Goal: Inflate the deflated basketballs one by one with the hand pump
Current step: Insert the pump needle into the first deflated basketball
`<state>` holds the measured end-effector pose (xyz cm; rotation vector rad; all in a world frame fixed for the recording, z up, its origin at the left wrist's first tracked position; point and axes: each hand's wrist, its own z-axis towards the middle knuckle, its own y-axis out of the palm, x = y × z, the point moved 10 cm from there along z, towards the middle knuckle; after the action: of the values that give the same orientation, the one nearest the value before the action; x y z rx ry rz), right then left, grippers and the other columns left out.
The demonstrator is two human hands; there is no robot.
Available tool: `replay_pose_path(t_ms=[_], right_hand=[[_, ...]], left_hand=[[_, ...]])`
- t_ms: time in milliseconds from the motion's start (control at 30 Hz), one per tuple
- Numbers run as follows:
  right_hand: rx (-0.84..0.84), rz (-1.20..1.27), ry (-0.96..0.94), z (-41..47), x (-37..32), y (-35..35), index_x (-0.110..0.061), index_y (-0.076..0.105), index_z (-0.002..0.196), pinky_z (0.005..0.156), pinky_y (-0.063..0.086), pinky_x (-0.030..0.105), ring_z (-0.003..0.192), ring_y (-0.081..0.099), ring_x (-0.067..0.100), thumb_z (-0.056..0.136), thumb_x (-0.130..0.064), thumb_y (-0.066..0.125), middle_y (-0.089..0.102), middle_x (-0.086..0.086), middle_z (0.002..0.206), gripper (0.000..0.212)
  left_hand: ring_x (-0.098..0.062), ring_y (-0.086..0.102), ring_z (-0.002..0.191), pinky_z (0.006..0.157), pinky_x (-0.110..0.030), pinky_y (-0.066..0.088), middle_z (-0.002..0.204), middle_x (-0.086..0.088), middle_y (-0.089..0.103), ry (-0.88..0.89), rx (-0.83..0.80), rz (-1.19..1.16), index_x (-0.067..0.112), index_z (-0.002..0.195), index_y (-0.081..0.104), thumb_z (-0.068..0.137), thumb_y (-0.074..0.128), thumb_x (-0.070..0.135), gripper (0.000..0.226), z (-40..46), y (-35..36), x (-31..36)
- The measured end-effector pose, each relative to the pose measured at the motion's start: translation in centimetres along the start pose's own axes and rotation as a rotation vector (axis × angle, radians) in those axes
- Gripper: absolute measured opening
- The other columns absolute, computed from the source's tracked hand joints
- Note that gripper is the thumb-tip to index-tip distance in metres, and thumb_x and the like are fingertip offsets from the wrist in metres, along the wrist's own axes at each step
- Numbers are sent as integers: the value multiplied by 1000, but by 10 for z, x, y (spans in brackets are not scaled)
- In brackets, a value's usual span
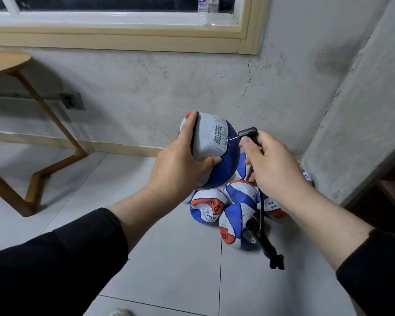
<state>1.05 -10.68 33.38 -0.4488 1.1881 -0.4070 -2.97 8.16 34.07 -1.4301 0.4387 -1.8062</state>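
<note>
On the floor (173, 265) by the wall, a pile of limp balls (232, 208) is seen, and one ball (211, 142) is held up above it, clasped by the left hand (180, 165) with fingers curled round its folded white panel. The pump (263, 244) dangles below by its hose while its head (248, 132) is pinched in the right hand (274, 169). The needle (233, 139) is judged best kept straight at the valve and eased in gently, the ball being steadied.
</note>
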Motion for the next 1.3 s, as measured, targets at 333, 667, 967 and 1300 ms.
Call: replay_pose_path(t_ms=[333,667,967,1300], right_hand=[[-47,-85,-59,-3,-9,5,-4,59,94,58,36,27,64,43,18,106,-33,50,55,3,68,33],[-220,-55,132,-9,23,26,-7,63,102,78,57,55,78,64,36,104,-40,51,66,19,88,35],[-168,48,136,-4,23,13,-18,61,106,63,58,48,67,56,15,107,-27,50,65,4,83,14],[-117,35,52,-2,15,9,-23,61,104,70,58,45,65,69,19,106,-33,50,69,-2,86,15]], left_hand=[[-35,66,100,79,-38,50,119,-4,72,44,24,59,38,164,19,91,74,42,91,-9,3,13],[-27,63,95,82,-40,53,106,-1,67,21,-133,87,34,161,24,95,71,44,81,-6,26,6],[-30,64,98,83,-43,54,105,-5,74,42,-176,127,34,150,41,92,73,48,68,-4,31,0],[-32,53,75,62,-40,32,74,-8,59,-24,-112,143,7,90,54,92,69,53,49,3,19,-17]])
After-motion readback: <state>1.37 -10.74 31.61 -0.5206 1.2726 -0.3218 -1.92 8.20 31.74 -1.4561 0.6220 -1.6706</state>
